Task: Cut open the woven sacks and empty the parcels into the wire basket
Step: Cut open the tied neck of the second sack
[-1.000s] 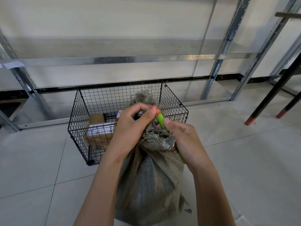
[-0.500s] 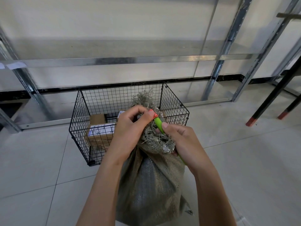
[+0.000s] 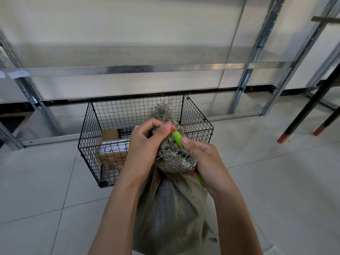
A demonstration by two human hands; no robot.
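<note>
1. Green plastic fills my right hand [image 3: 207, 166]: it is clenched round the cutter [image 3: 177, 139], whose butt shows below the palm, with the thumb laid up along the shaft
2. My left hand [image 3: 145, 150] is curled as well, thumb and forefinger pinching the red cap [image 3: 172, 127] at the cutter's upper end; I judge the cap is about to come off, and I see no blade
3. Both hands sit against the bunched, frayed neck [image 3: 163, 111] of the woven sack [image 3: 171, 208], which stands upright on the tiled floor [image 3: 46, 199] just in front of the wire basket [image 3: 88, 137]; the neck looks gathered shut, and whatever ties it is hidden under the fingers
4. By my reading this sack is not yet opened, and nothing from it has gone over
5. The basket holds a labelled cardboard parcel [image 3: 113, 148] with more packages beside it, so part of the job appears done
6. Left to do: sever the neck, then lift and tip the sack into the basket; no other sacks show here, so I cannot tell whether more are waiting
7. Behind the basket a metal rack [image 3: 246, 81] stands against the wall
</note>
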